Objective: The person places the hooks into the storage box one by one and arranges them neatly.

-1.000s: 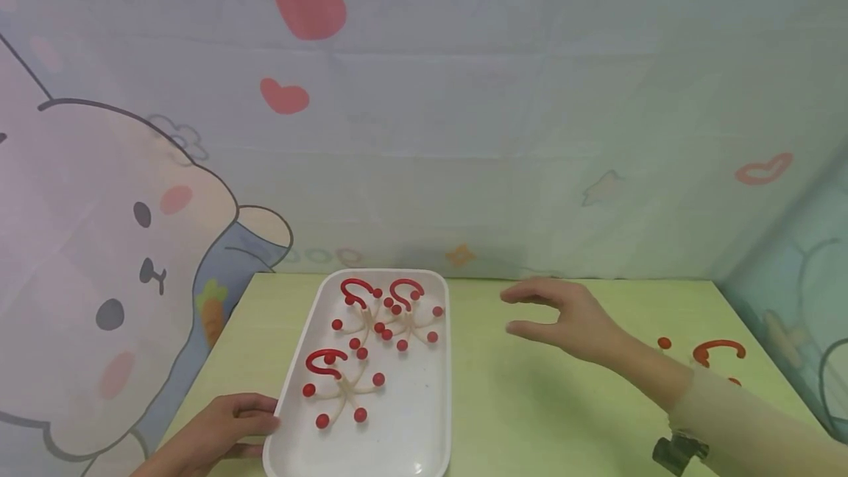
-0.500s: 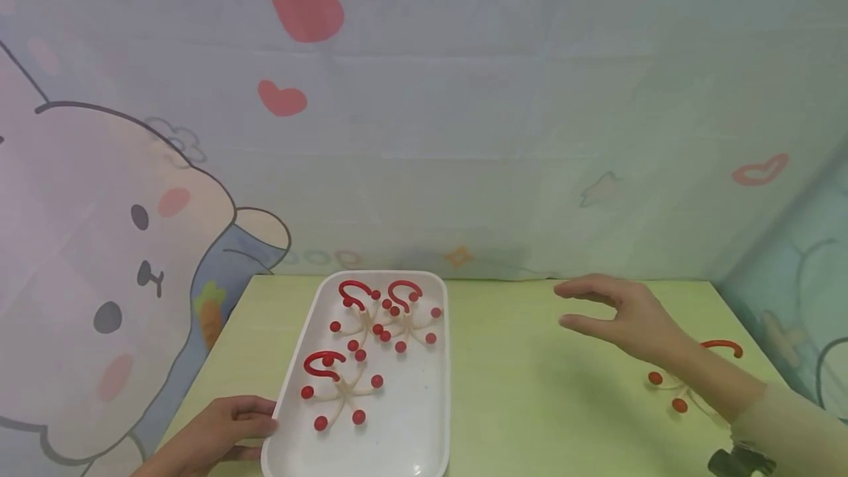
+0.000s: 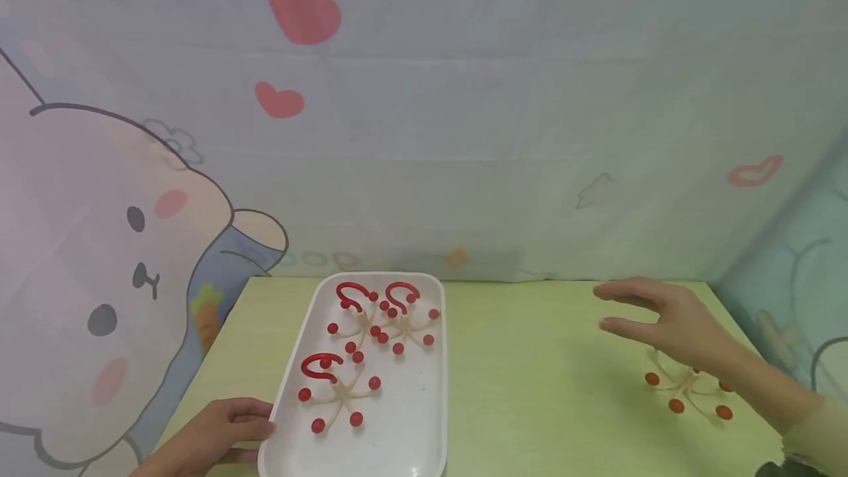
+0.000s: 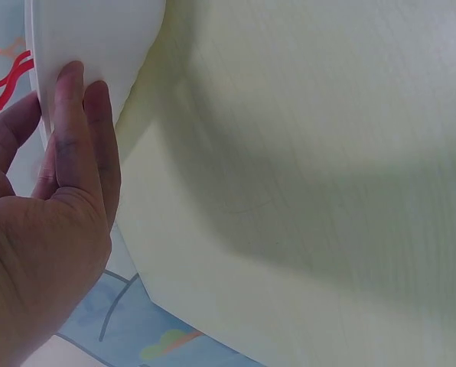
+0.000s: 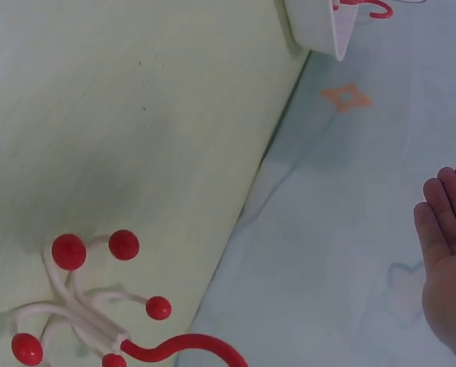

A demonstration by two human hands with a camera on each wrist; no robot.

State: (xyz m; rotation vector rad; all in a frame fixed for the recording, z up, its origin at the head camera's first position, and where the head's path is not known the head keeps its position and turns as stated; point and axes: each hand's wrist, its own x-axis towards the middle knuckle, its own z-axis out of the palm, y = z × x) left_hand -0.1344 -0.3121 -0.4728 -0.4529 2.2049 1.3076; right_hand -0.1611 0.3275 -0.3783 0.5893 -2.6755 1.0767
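A white tray point(image 3: 405, 425) lies on the yellow-green table point(image 3: 530, 389) and holds three cream hangers with red ball tips and red hooks point(image 3: 339, 387) point(image 3: 354, 319) point(image 3: 405, 321). My left hand point(image 3: 270, 419) touches the tray's front left wall. In the left wrist view its straight fingers point(image 4: 79, 130) lie flat against that wall point(image 4: 98, 38). My right hand point(image 3: 612, 309) hovers empty, fingers relaxed, just above a fourth hanger point(image 3: 685, 385) on the table at the right. The forearm hides that hanger's hook in the head view. The right wrist view shows the hanger point(image 5: 90, 306) and the palm point(image 5: 446, 252).
A cartoon-printed cloth point(image 3: 424, 131) hangs behind the table and round its left and right sides. The table's back edge runs just beyond the tray's far end point(image 5: 320, 30). Bare tabletop lies between the tray and the right hanger.
My right hand has moved right, from beside the tray to above the hanger on the table. The left hand and the tray have stayed put.
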